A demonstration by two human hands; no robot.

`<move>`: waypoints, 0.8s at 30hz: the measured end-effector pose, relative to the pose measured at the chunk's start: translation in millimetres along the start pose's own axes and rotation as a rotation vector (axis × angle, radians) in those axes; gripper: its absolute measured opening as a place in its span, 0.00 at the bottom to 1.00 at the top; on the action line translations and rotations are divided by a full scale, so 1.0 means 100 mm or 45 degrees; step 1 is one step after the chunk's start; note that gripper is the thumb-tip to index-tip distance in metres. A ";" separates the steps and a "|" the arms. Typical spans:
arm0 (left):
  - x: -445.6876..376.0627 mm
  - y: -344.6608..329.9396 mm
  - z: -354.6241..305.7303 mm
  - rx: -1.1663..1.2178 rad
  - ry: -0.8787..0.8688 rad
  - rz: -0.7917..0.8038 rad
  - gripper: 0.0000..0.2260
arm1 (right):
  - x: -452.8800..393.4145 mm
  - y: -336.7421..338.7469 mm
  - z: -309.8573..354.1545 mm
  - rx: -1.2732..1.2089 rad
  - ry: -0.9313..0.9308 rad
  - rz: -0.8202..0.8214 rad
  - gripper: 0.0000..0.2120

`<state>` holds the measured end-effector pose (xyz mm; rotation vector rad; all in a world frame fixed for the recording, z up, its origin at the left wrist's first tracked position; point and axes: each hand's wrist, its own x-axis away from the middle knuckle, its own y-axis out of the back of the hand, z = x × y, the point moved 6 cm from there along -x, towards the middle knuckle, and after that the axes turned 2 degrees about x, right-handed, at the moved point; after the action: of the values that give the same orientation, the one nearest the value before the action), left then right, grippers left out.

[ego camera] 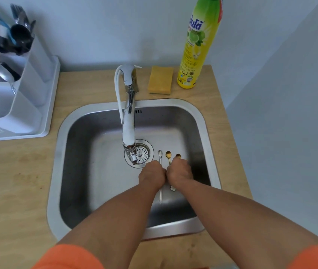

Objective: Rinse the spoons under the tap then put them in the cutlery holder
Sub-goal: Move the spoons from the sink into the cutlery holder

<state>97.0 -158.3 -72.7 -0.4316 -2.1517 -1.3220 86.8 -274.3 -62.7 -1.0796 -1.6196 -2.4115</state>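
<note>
At the upper left of the frame a white drying rack [37,121] sits on the wooden desk [14,181], and its white cutlery holder [36,61] already carries dark and steel utensils standing upright. Moving toward the centre, the steel sink [72,171] is set into the desk, with the chrome tap [128,113] arching over it and its spout ending just above the round drain strainer [141,154]. Lower in the middle of the basin, the left hand [151,176] and the right hand [179,173] are pressed knuckle to knuckle, both with fingers curled downward; what exactly each one pinches cannot be told, since the fingertips are hidden under the hands. Three spoons lie side by side on the sink floor just right of the drain: a silver spoon [160,153] whose long handle runs under the left hand and shows again below it, a gold spoon [168,154] disappearing between the two hands, and a second gold spoon [178,156] at the right hand's knuckles. Behind the sink, right of the tap, a yellow sponge [160,79] lies flat, and beside it stands a tall yellow-green bottle of dish soap [195,51]. Orange sleeves [67,257] fill the bottom corners.
</note>
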 end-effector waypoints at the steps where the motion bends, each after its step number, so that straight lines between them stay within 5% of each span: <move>1: 0.01 0.00 0.02 -0.010 -0.010 0.002 0.07 | -0.01 0.00 0.00 -0.004 0.000 0.000 0.07; 24: 0.12 0.88 0.96 -0.001 0.084 -0.352 0.10 | 0.07 -0.12 0.05 0.042 0.036 0.050 0.04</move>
<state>107.0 -32.7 -36.8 -0.0891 -2.2135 -1.4624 79.6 -263.0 -67.5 -1.0564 -1.6084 -2.3563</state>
